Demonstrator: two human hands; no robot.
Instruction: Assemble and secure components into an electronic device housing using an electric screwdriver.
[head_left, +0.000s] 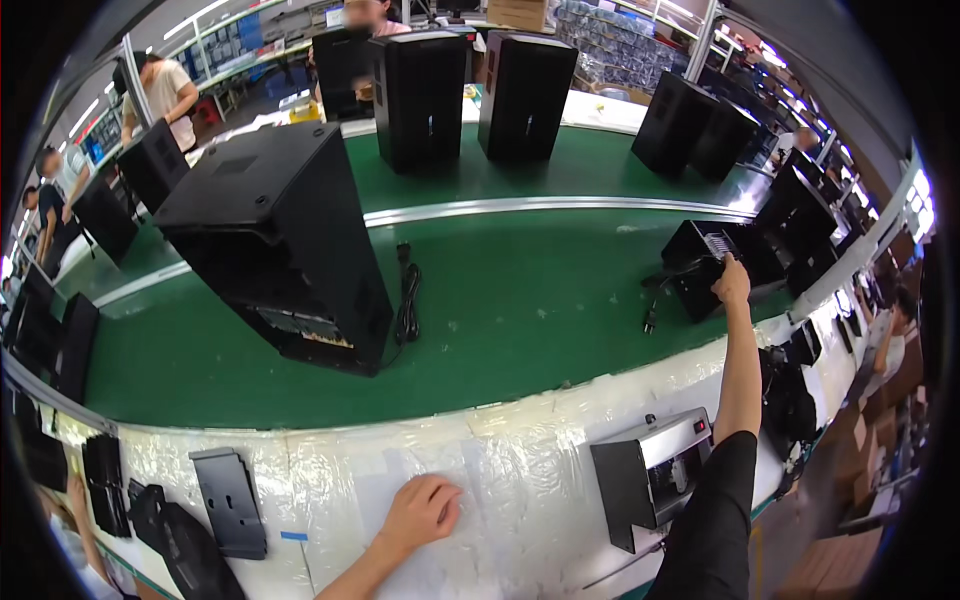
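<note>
My right hand [731, 282] reaches far out to the right and touches the top of a black speaker cabinet [705, 262] lying on the green conveyor belt [520, 320]; whether the fingers grip it I cannot tell. A black power cable with a plug [650, 318] trails from that cabinet. My left hand [421, 511] rests palm down, fingers loosely curled, on the white wrapped bench edge [520, 450] and holds nothing. A large black speaker cabinet [285, 235] lies tilted on the belt ahead of me, its cable [407, 300] coiled beside it.
Two upright black cabinets [470, 95] stand on the far belt, with more to the right [690, 125] and left [150, 165]. A grey metal box [650, 470] hangs at the bench edge. A black bracket [230, 500] and black parts lie at left. Other people work along the line.
</note>
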